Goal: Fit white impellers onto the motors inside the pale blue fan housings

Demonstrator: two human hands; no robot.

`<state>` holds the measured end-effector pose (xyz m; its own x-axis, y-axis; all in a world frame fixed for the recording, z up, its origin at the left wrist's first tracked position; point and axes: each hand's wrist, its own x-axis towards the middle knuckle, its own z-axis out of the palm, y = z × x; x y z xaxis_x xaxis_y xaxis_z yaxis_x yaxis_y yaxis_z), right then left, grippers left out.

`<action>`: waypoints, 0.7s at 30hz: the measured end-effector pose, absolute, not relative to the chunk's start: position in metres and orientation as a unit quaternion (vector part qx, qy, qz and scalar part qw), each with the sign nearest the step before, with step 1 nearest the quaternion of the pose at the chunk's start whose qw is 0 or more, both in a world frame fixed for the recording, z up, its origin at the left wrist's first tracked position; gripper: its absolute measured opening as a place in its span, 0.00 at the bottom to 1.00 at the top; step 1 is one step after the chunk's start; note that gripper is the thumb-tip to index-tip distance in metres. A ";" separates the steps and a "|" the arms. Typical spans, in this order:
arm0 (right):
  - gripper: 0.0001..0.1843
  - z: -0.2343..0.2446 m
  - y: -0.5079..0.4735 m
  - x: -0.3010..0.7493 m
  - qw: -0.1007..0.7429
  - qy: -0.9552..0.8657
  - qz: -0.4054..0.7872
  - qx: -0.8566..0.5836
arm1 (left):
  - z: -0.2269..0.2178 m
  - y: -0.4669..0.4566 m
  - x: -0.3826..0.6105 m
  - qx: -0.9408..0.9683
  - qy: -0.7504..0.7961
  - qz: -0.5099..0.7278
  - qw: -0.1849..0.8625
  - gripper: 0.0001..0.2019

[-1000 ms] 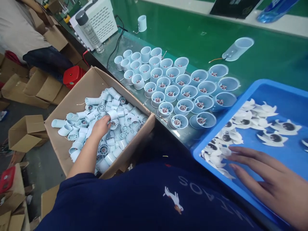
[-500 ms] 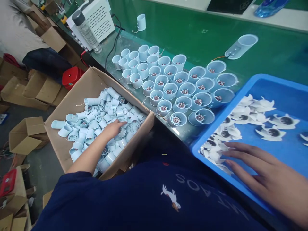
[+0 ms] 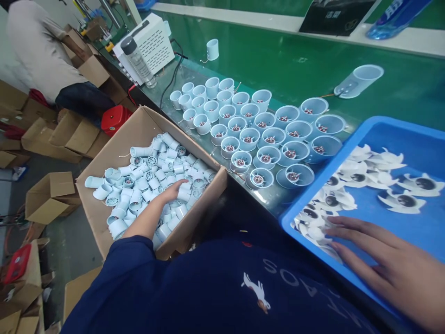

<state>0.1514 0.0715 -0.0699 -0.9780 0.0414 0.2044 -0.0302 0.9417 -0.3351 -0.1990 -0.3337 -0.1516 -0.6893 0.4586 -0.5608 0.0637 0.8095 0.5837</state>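
My left hand (image 3: 171,191) reaches into a cardboard box (image 3: 114,125) heaped with light blue plastic fan housings. Its fingers curl about one light blue fan housing (image 3: 185,193) lying among the others, and some fingertips are hidden in the heap. My right hand (image 3: 385,260) hangs over the near corner of a blue tray (image 3: 378,123). Its fingers are apart, with the tips at a pile of white fan impellers (image 3: 314,227); whether they touch one I cannot tell. Rows of upright fan housings (image 3: 266,158) with small circuit boards inside stand on the bench between box and tray.
On the green bench top (image 3: 271,51) lie a wired fan housing (image 3: 359,81) and a smaller-looking one (image 3: 212,49). A white vented device (image 3: 156,44) and a clear bottle (image 3: 139,62) stand at the back left. Beyond the box, a person (image 3: 45,51) is near open cartons (image 3: 52,195).
My left hand has shifted slightly and its outstretched finger has bent in at a housing. My right hand stays over the impellers. The whole view has moved a little.
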 end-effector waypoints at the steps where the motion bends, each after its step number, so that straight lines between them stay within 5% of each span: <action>1: 0.28 -0.071 0.072 0.151 0.106 -0.980 0.168 -0.002 | -0.152 -0.334 -0.199 0.129 0.881 0.274 0.364 0.20; 10: 0.30 -0.063 0.066 0.149 0.088 -0.981 0.171 -0.005 | -0.166 -0.324 -0.188 -0.086 0.890 0.285 0.346 0.20; 21: 0.35 -0.070 0.067 0.154 0.055 -0.976 0.205 -0.052 | -0.161 -0.312 -0.183 -0.129 0.881 0.313 0.330 0.18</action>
<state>0.1543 0.0668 -0.0702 -0.9884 0.1249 0.0863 0.0796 0.9105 -0.4058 -0.1835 -0.3121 -0.1609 -0.7487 -0.0214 -0.6626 -0.4343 0.7709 0.4659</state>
